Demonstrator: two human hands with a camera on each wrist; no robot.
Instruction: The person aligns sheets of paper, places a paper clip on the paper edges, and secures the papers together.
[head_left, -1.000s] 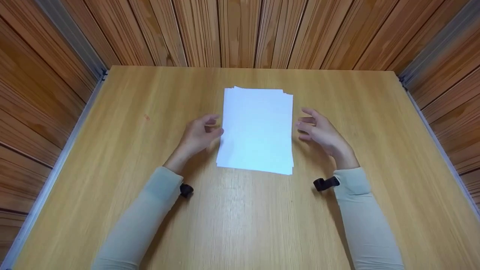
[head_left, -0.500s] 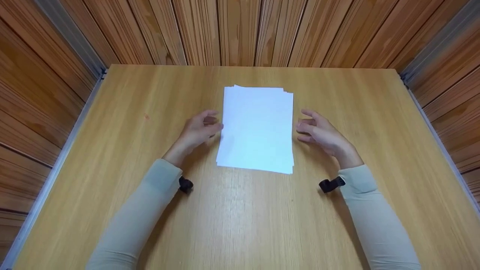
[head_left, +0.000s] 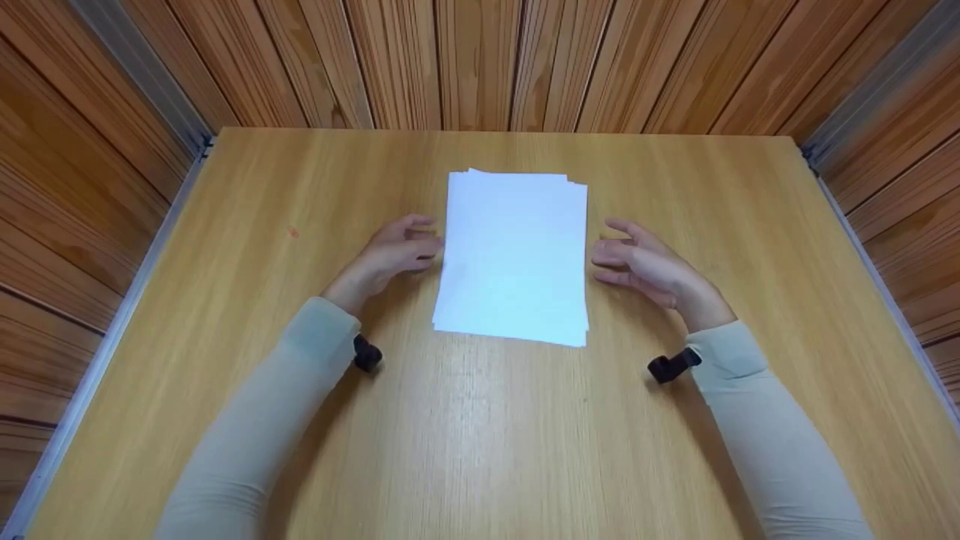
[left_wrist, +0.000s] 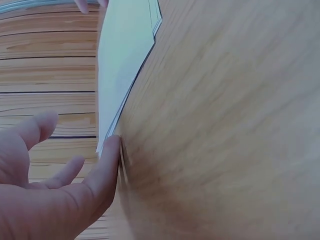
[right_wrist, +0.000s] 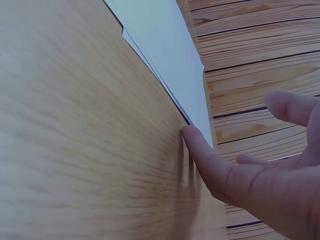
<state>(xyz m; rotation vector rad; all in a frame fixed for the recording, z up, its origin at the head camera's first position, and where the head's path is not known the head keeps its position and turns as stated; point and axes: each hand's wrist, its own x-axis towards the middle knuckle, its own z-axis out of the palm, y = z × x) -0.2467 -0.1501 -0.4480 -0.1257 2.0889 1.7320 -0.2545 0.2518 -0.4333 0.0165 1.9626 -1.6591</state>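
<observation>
A stack of white paper sheets (head_left: 514,259) with slightly uneven edges lies flat on the wooden table. Beside its left edge is the left hand (head_left: 394,251), fingers relaxed and holding nothing. The right hand (head_left: 649,266) stands off the right edge with loosely bent fingers and nothing in them. In the left wrist view, one finger of the left hand (left_wrist: 60,195) appears at the near edge of the sheets (left_wrist: 122,60); contact is hard to tell. The right wrist view shows a fingertip of the right hand (right_wrist: 260,175) close to the sheets' edge (right_wrist: 160,45).
The wooden table (head_left: 472,450) is bounded by metal side rails and plank walls (head_left: 480,67) behind and at both sides. A small reddish mark (head_left: 293,232) shows on the table left of the left hand. Black devices (head_left: 367,353) are strapped at both wrists.
The left hand has shifted slightly up and away from the sheets' left edge. The right forearm has swung a little outward to the right. The paper stack stays in place.
</observation>
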